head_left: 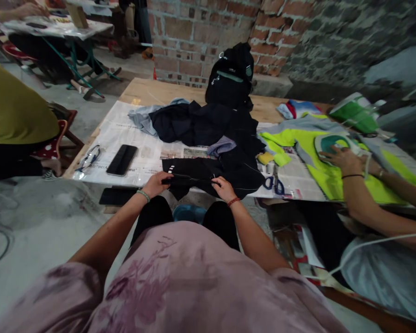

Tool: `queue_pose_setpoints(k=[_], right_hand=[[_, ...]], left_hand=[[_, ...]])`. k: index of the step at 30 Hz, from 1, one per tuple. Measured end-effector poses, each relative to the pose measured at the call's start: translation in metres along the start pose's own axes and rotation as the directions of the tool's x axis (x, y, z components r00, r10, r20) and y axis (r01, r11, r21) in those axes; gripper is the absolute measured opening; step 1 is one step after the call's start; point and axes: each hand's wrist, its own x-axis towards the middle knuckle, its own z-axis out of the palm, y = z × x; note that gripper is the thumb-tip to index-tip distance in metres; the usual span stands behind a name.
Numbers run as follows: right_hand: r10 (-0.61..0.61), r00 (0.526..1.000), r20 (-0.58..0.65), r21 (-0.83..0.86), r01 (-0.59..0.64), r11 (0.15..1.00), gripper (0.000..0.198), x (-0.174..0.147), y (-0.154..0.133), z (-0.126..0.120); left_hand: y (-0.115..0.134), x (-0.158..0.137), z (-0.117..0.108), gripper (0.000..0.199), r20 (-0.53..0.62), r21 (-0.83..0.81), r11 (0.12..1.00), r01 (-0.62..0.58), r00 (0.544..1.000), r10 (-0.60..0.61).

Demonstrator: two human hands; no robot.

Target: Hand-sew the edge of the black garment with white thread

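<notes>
A black garment [242,157] with white stripe marks lies across the near edge of the table. My left hand [156,184] pinches one end of a narrow black section, perhaps a sleeve or leg, beside the white marks. Further right, my right hand [223,188] grips the same section between thumb and fingers. The cloth stretches between both hands, and a flap of it hangs over the table edge. A greyish-purple piece of cloth [222,145] lies on the garment. Behind it is a bunched dark navy cloth [187,122].
A phone [122,160] and eyeglasses [89,157] lie left on the newspaper-covered table [113,122]. Blue-handled scissors [273,185] lie right of the garment. A co-worker's hand [343,159] holds an iron [327,143] on a yellow-and-grey garment [307,138]. A black backpack [229,78] stands behind.
</notes>
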Motion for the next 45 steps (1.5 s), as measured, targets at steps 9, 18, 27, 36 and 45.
queue_pose_setpoints(k=[9,18,27,36,45], right_hand=[[-0.019,0.999,-0.033,-0.008,0.019,1.000,0.019,0.000,0.002,0.001],[-0.009,0.999,-0.032,0.004,0.009,1.000,0.020,0.001,0.006,0.002],[-0.008,0.999,-0.040,0.020,0.009,1.000,0.020,0.001,0.005,0.002],[0.015,0.998,-0.057,0.031,-0.014,0.999,0.019,0.000,0.000,0.002],[0.017,0.998,-0.065,0.038,-0.015,0.999,0.018,0.001,0.002,0.002]], left_hand=[[0.047,-0.001,0.014,0.042,-0.034,0.453,0.891,-0.017,0.999,0.036],[0.020,0.001,0.003,0.049,-0.137,0.172,0.985,0.017,0.991,0.006],[0.041,-0.012,0.001,0.038,-0.033,0.502,0.847,-0.174,0.975,0.220],[0.055,0.002,0.019,0.028,0.121,0.541,0.764,-0.353,0.931,0.344],[0.048,0.014,0.015,0.022,0.035,0.460,0.850,-0.255,0.962,0.270]])
